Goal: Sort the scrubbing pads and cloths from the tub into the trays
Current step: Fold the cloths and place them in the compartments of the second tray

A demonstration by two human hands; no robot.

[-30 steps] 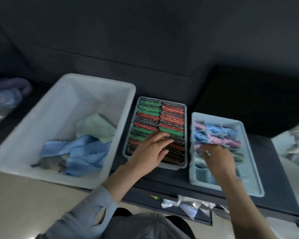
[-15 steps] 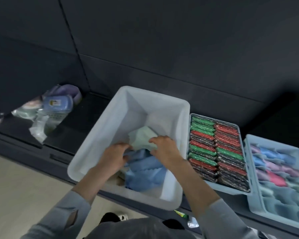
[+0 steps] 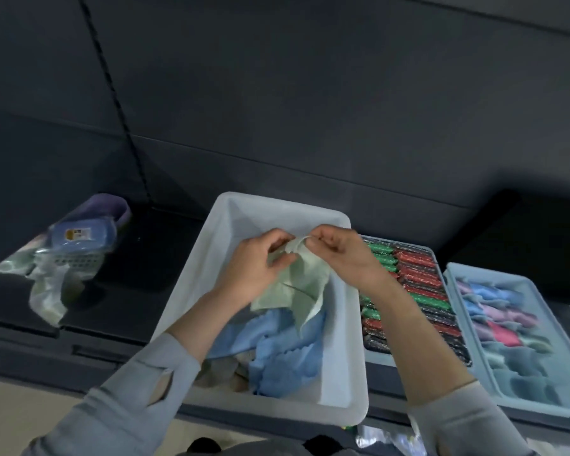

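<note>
Over the white tub both my hands hold up a pale green cloth. My left hand grips its left side and my right hand pinches its top corner. The cloth hangs down above several blue cloths lying in the tub. To the right of the tub is a tray packed with green and red scrubbing pads. Further right a light blue divided tray holds rolled blue, pink and purple cloths in its far compartments.
On the dark counter at the left lies a heap of plastic-wrapped goods with a blue pack on top. A dark panelled wall stands behind everything. The pale floor shows at the lower left, below the counter's front edge.
Both hands left the two trays and went into the tub. They have taken hold of the green cloth and lifted it off the blue cloths. My view has swung left.
</note>
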